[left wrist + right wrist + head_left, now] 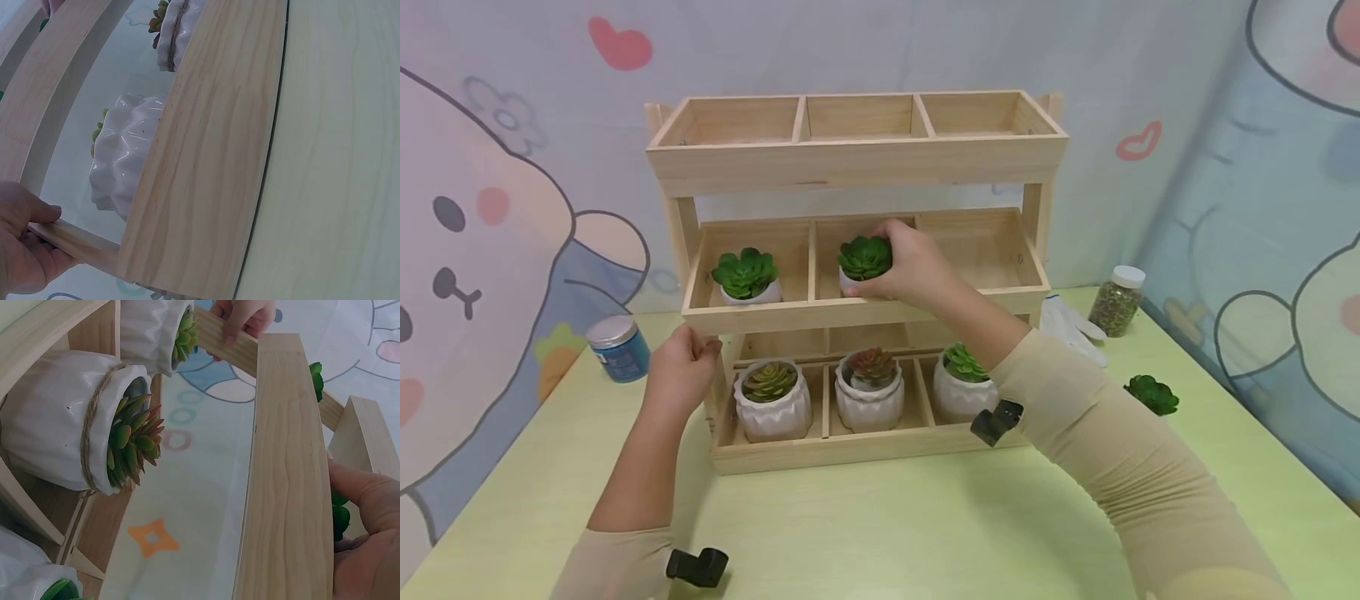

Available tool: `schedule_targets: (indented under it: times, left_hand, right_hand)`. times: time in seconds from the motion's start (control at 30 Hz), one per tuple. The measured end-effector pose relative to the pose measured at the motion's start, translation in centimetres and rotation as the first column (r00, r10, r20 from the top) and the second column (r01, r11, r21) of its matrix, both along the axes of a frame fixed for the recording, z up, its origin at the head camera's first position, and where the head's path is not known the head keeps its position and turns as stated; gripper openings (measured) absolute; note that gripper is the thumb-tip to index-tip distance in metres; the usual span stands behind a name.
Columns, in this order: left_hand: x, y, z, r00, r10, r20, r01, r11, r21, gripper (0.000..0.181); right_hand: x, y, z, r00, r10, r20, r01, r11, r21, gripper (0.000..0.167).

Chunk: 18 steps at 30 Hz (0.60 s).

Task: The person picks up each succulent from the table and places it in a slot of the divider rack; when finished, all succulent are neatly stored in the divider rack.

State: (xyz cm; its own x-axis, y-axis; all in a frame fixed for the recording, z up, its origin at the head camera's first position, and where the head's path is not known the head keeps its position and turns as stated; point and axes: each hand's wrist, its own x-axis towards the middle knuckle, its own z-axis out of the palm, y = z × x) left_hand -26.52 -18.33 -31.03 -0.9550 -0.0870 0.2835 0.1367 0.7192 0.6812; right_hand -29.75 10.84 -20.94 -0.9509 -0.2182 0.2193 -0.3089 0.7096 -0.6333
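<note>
A three-tier wooden plant stand [857,165] stands on the table. My right hand [917,267] holds a green succulent in a white pot [865,257] in the middle tier's centre compartment; the fingers behind it are partly hidden. In the left compartment of that tier sits another potted green succulent [745,275]. With thumb and fingers, my left hand [28,240] grips the stand's left side post [78,242] below the middle tier. White ridged pots with succulents fill the bottom tier: a left one [773,412], a reddish middle one [869,400] and a green right one [961,392].
A blue jar with a silver lid [619,350] stands left of the stand. To the right are a white-capped jar of small pellets [1117,302], a crumpled white item [1070,327] and a loose green succulent [1152,394]. A patterned backdrop [857,46] hangs behind.
</note>
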Motion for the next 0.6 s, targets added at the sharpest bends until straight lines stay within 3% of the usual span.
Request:
schedule_targets:
  times: [0.4,0.6]
  left_hand:
    - [-0.1,0.0,-0.1,1.0,-0.004,0.018,0.004,1.0,0.012,0.027]
    - [-0.1,-0.1,-0.2,1.0,-0.001,0.025,0.001,1.0,0.014,0.03]
  right_hand:
    - [0.0,0.6,-0.2,0.999,0.036,0.008,-0.035,0.997,-0.062,0.074]
    - [0.3,1.1,-0.6,0.994,0.105,-0.029,-0.108,0.979,-0.173,0.075]
